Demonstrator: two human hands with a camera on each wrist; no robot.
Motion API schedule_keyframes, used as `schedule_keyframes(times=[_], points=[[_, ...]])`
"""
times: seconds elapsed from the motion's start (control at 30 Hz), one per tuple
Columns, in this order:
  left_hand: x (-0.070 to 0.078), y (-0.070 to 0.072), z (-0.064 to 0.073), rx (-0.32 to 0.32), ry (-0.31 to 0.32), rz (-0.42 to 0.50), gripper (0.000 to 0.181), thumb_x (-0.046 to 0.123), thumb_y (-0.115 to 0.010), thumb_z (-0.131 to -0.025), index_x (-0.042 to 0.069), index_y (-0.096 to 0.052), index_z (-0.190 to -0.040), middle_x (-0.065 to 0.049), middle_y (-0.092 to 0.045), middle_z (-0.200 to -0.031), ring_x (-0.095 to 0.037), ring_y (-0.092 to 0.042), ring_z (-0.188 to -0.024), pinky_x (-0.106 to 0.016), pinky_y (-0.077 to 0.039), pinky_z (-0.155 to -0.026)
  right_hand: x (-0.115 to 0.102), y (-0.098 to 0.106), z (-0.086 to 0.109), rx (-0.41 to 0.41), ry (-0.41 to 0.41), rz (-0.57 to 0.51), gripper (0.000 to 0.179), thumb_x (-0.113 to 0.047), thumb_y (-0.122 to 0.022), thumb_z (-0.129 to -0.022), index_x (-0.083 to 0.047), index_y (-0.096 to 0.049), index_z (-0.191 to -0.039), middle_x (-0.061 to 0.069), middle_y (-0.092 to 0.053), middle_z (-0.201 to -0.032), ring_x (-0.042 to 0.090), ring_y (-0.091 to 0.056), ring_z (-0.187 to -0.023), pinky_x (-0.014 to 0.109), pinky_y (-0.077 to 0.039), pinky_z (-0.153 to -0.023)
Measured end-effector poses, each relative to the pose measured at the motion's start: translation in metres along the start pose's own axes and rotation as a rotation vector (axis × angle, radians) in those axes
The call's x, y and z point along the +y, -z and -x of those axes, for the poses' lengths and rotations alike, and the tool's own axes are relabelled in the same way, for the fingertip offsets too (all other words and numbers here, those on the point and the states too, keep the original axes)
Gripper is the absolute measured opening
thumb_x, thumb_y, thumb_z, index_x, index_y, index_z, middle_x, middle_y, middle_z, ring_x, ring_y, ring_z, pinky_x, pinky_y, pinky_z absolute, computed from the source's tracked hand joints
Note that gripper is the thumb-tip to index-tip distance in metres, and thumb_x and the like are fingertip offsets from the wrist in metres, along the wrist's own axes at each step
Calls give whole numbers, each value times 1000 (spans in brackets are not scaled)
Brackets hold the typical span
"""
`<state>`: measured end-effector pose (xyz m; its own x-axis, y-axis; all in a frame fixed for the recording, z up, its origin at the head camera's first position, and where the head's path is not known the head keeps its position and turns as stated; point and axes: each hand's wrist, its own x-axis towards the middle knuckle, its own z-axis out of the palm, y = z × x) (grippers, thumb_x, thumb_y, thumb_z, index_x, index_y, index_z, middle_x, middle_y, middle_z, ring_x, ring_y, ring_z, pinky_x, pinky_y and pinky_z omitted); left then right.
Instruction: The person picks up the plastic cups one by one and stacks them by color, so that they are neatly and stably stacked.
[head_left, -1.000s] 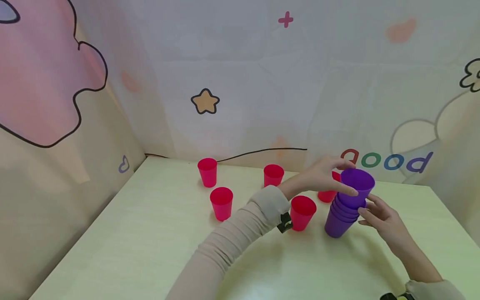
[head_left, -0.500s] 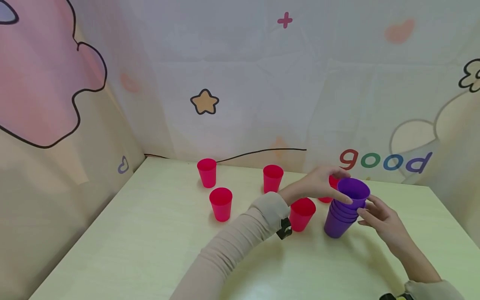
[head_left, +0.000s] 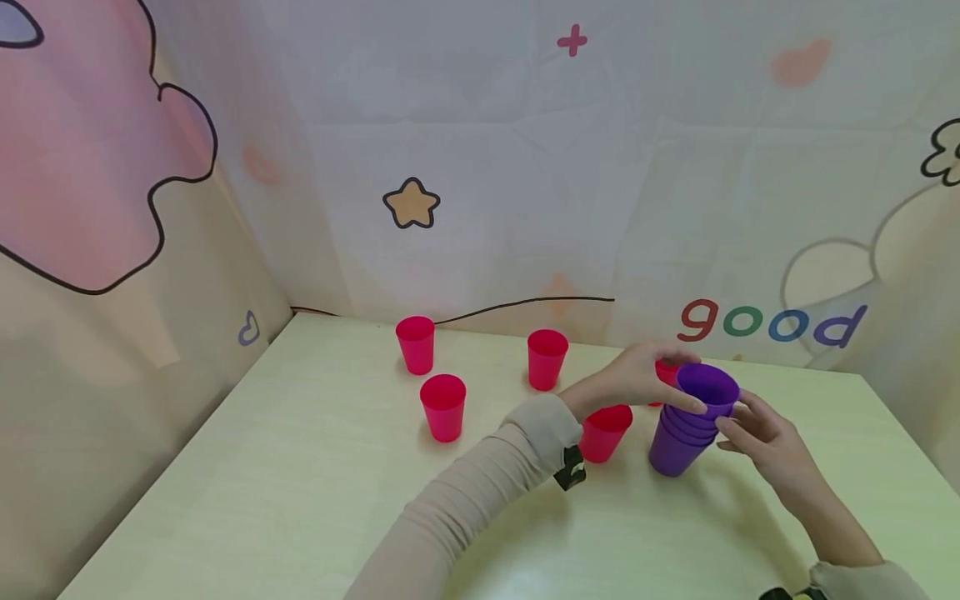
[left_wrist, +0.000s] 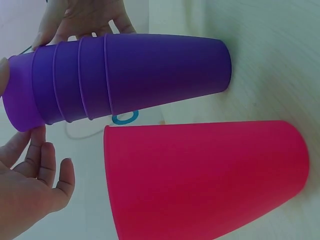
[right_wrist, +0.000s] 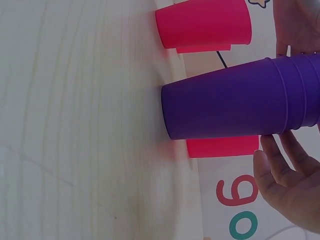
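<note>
Several purple plastic cups stand nested in a stack [head_left: 678,446] at the right of the table. My left hand [head_left: 637,377] pinches the topmost purple cup [head_left: 708,387] at its rim, thumb on the near side and fingers on the far side. From the right, my right hand [head_left: 772,442] holds the stack just below its upper rims, with thumb and fingers curled on its side. In the left wrist view the rims of the stack [left_wrist: 165,70] lie close together, and the top cup [left_wrist: 22,95] shows a slightly wider band than the others.
A red cup [head_left: 603,437] stands left of the stack, another red cup [head_left: 663,392] behind it, partly hidden by my left hand. More red cups stand at the back middle [head_left: 547,360] and left [head_left: 444,408]. A printed cloth [head_left: 480,167] hangs behind the table [head_left: 262,467].
My left hand has come down with the top purple cup, which now sits deeper in the stack. My right hand has stayed at the stack's side.
</note>
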<state>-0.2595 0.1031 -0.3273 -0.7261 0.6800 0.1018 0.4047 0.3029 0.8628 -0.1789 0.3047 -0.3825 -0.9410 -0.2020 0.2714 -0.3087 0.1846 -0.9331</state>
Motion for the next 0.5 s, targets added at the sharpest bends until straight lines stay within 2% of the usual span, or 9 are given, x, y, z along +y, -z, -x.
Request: schedule_keyframes(times=[0.27, 0.5], points=[[1, -3, 2, 2, 28, -44, 61, 22, -79, -70, 15, -54, -125, 10, -56, -115, -1, -50, -100, -16, -44, -76, 1, 1, 1, -7, 3, 28, 45, -1, -46, -93, -26, -46, -130, -20, -58, -106, -1, -59, -89, 17, -49, -70], [2, -5, 4, -2, 23, -100, 63, 25, -79, -70, 14, -53, -126, 8, -55, -119, -2, -50, -103, -14, -43, -75, -1, 4, 1, -14, 19, 123, 45, -4, -47, -93, -19, -42, -135, -21, -58, -105, 0, -60, -86, 17, -49, -71]])
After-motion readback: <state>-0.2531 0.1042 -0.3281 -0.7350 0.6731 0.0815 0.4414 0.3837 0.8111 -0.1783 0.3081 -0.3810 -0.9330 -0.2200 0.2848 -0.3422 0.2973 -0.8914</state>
